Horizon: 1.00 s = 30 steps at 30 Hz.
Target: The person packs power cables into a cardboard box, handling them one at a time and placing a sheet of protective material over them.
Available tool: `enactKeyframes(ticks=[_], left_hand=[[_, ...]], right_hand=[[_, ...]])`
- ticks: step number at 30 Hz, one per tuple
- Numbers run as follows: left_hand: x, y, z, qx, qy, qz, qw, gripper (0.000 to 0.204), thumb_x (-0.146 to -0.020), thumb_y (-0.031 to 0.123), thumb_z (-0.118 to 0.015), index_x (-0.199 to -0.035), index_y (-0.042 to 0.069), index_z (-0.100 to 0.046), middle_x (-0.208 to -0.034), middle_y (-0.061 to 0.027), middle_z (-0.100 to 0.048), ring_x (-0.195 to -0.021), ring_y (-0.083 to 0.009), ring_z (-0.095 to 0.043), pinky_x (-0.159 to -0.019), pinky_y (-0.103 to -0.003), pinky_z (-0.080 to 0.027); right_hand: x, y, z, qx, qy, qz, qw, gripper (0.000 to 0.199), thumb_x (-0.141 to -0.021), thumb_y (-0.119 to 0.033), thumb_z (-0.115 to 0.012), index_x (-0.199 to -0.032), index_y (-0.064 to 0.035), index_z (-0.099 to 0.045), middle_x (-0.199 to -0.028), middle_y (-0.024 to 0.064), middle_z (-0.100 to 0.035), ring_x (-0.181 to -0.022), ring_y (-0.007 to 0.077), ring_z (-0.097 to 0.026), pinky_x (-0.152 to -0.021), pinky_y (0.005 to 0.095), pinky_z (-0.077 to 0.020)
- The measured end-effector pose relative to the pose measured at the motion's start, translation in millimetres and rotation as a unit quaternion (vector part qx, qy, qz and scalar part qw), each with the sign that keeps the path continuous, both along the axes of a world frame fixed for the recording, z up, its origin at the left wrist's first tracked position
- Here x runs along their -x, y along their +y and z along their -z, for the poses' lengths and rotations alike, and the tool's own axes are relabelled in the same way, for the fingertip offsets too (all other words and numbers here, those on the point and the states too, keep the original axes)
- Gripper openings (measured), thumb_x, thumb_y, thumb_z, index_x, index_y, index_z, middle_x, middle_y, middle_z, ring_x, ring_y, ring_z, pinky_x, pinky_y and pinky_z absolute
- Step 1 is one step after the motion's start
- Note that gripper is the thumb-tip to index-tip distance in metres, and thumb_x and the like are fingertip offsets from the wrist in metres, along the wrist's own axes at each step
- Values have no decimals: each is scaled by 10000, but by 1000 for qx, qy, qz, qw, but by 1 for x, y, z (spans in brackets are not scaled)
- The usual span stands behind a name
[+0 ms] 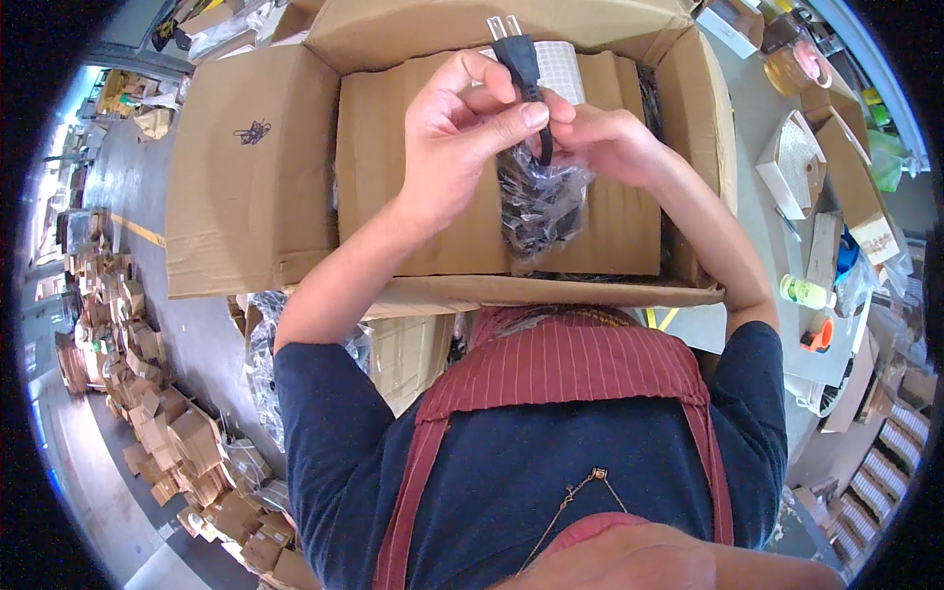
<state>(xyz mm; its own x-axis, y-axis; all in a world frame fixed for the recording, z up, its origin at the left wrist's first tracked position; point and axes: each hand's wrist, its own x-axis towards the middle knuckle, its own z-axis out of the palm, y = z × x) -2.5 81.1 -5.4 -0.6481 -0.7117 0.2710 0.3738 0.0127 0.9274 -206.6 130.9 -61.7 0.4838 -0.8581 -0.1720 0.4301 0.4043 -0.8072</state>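
Over the open carton, a black power plug (516,57) points away from me, its metal prongs bare. Thumb and fingers of my left hand (447,133) close around the plug's base, where the cord begins. Close beside it, my right hand (612,143) pinches at the cord and the mouth of a clear plastic bag (541,211). Inside that bag the rest of the black cord lies bundled, hanging below my fingers. My right fingertips are partly hidden. Under both hands, a flat brown cardboard sheet (423,236) covers the contents of the carton (251,197).
A white grid-patterned piece (562,74) lies behind the plug. On the grey table at right are a white box (790,162), a pale green bottle (806,292) and an orange tape dispenser (818,336). Many cardboard boxes (192,438) are heaped on the floor at left.
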Motion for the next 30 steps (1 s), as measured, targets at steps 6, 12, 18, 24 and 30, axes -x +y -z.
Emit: enactKeyframes(ticks=[6,12,18,24,30], left_hand=[[0,-1,4,-13,35,37,999,204,-885,-25,-637,-918,72,-460,-967,-198,-696,-857,-232,-689,-737,-315,-537],[1,4,1,-37,25,93,995,193,-885,-43,-625,-904,72,-472,-953,-181,-696,-863,-219,-683,-727,-293,-529],[4,0,10,1,-62,114,992,138,-897,-1,-613,-893,89,-508,-971,-141,-704,-860,-188,-677,-732,-276,-503],[4,-15,25,-42,-90,62,993,111,-914,39,-608,-920,73,-503,-974,-150,-709,-857,-181,-681,-726,-280,-499],[4,-26,36,-55,-128,39,989,198,-911,74,-632,-1052,51,-495,-975,-172,-718,-848,-190,-694,-696,-282,-503]], right_hand=[[-13,-1,12,11,59,16,998,384,-973,-400,-499,-1176,-84,-583,-1118,-10,-613,-1019,126,-559,-922,309,-415],[-17,-1,10,-3,165,21,986,300,-978,-313,-476,-1169,-99,-563,-1048,-33,-583,-956,91,-541,-854,282,-447],[-11,-7,20,42,185,72,979,191,-904,-167,-546,-730,-111,-599,-686,-30,-558,-692,84,-560,-658,234,-451],[-6,-9,0,71,237,219,944,188,-931,-201,-548,-934,-56,-666,-838,16,-651,-775,107,-616,-732,245,-476],[23,-17,2,126,191,341,912,281,-933,-197,-573,-1137,-6,-598,-975,45,-682,-795,119,-620,-797,272,-499]])
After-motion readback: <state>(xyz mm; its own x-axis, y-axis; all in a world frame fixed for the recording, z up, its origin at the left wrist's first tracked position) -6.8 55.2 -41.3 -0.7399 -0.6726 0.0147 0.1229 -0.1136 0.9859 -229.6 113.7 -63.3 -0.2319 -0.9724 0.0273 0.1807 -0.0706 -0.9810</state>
